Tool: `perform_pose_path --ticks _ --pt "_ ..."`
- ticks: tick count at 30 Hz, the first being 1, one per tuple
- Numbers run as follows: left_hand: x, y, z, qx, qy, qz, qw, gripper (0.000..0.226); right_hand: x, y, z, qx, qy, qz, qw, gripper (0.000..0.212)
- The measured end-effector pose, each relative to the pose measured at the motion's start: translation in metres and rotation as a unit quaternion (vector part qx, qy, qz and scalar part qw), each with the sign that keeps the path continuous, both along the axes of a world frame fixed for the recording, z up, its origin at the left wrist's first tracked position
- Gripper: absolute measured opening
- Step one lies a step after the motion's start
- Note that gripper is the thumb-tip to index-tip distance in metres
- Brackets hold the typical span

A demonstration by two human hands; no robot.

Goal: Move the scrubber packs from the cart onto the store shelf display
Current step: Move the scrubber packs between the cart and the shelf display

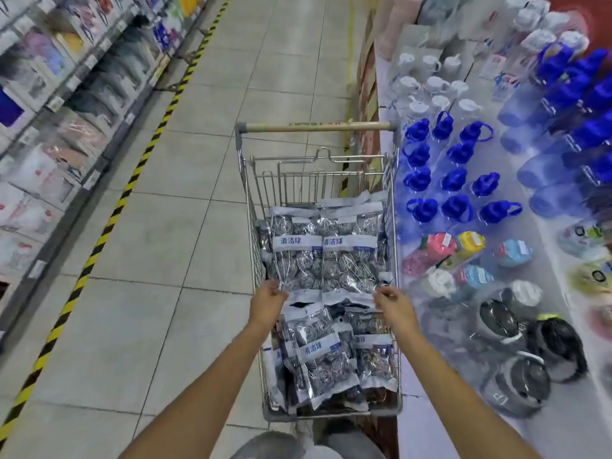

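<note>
While the scrubber packs (326, 256) sit piled in the cart (323, 410), we see two of them lying side by side on top of the heap, silver-and-white bags with a blue label band. Our left hand (268, 298) pinches the near edge of the left top pack, fingers curled on the white strip; our right hand (390, 299) pinches the near edge of the right one the same way. More packs (318, 352) lie jumbled below, nearer to us. The cart's handle (314, 127) points away from us, its wire seat flap upright behind the packs. Just right of the cart runs a white display table (549, 253) with blue-capped bottles (457, 180), coloured bottles, white mugs and dark lidded pots. Left of the tiled aisle, past a yellow-black floor stripe (109, 223), stand shelves of boxed goods (43, 127).
</note>
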State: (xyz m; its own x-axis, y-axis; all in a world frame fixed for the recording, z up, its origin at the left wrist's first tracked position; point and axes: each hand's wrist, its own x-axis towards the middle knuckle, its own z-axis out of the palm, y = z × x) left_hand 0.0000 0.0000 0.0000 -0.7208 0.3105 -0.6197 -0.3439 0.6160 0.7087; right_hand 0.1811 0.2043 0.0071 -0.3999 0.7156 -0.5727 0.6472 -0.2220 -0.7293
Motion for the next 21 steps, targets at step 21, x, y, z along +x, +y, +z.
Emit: perform_pose_path --ticks 21 --pt "-0.079 0.082 -0.060 -0.085 -0.052 0.029 0.995 0.070 -0.099 0.084 -0.078 0.076 -0.120 0.062 0.988 0.070"
